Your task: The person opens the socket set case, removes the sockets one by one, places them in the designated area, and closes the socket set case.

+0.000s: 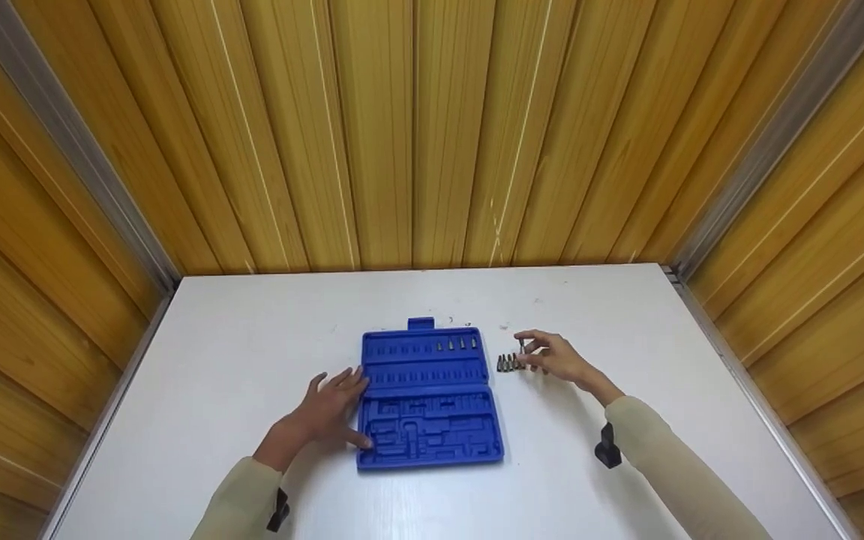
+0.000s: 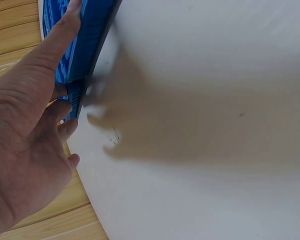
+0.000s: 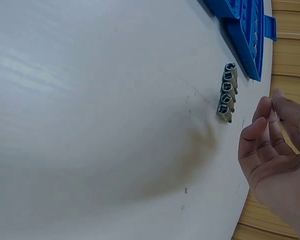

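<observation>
An open blue plastic case point(image 1: 429, 390) lies flat on the table, its moulded slots facing up. Several small metal bit sockets point(image 1: 456, 344) stand in the right end of its top row. My left hand point(image 1: 329, 411) rests along the case's left edge, fingers spread, thumb on the lower corner; the left wrist view shows that thumb point(image 2: 65, 30) against the rim. Right of the case, my right hand point(image 1: 558, 358) pinches a single bit socket point(image 1: 521, 346) between thumb and index finger. Just beneath it is a row of several bit sockets point(image 3: 227, 90), hollow ends showing in the right wrist view.
The white table point(image 1: 252, 337) runs back to a yellow wood-look panel wall point(image 1: 432, 135). Similar side walls with grey metal corner posts stand left and right. A latch tab point(image 1: 421, 323) sticks out from the case's far edge.
</observation>
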Action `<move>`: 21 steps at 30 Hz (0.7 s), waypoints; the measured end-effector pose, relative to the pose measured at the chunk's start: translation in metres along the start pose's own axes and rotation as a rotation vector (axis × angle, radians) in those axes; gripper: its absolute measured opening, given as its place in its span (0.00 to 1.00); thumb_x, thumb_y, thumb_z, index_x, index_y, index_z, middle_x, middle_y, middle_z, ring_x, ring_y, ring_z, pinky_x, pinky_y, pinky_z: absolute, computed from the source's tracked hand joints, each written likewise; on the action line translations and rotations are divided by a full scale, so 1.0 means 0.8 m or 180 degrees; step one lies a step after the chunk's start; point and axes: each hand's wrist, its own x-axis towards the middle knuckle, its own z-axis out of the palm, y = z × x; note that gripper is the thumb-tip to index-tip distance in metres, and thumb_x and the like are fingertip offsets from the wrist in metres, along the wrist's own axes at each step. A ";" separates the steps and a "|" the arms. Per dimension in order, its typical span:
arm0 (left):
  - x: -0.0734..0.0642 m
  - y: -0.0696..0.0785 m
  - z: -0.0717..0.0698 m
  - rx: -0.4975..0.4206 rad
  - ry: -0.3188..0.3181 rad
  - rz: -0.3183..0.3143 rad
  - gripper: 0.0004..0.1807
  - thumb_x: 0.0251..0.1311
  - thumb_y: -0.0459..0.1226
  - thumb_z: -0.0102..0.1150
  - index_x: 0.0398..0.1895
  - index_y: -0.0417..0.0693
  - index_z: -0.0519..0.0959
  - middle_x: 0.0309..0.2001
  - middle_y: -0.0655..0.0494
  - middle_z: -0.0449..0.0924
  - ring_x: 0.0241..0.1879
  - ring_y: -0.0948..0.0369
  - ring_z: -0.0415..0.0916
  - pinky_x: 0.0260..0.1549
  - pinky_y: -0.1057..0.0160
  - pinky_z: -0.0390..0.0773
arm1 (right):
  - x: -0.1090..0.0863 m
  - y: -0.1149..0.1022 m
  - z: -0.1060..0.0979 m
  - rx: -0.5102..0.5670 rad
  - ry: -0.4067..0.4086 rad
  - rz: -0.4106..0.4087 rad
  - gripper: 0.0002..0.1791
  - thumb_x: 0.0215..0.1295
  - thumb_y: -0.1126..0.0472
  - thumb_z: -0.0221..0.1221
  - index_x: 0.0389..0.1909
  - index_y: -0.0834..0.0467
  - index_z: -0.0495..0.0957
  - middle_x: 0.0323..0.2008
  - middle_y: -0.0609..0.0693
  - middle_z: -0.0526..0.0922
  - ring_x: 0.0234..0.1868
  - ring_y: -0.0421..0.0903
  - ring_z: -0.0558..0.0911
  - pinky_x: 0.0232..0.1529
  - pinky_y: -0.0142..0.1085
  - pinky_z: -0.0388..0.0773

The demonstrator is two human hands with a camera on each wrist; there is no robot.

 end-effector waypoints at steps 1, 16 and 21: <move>0.000 0.000 0.000 0.0004 0.0002 -0.0002 0.65 0.41 0.60 0.80 0.76 0.32 0.61 0.78 0.33 0.56 0.79 0.37 0.53 0.74 0.30 0.48 | -0.001 0.002 -0.002 -0.0010 0.0003 -0.0035 0.26 0.70 0.69 0.61 0.67 0.73 0.69 0.44 0.68 0.82 0.33 0.43 0.82 0.29 0.30 0.75; -0.004 0.000 -0.004 -0.0067 0.0038 0.0019 0.65 0.40 0.58 0.81 0.76 0.31 0.61 0.78 0.33 0.56 0.79 0.37 0.53 0.73 0.29 0.48 | -0.008 0.018 -0.014 -0.0311 0.0047 -0.0165 0.26 0.69 0.71 0.61 0.65 0.75 0.71 0.44 0.71 0.81 0.31 0.44 0.84 0.26 0.29 0.76; -0.004 0.001 -0.003 -0.0067 0.0008 0.0023 0.64 0.40 0.58 0.81 0.76 0.31 0.61 0.78 0.32 0.55 0.79 0.37 0.53 0.73 0.29 0.48 | -0.010 0.020 -0.016 -0.0300 0.0037 -0.0205 0.26 0.68 0.69 0.62 0.65 0.74 0.71 0.44 0.70 0.81 0.31 0.47 0.85 0.26 0.27 0.76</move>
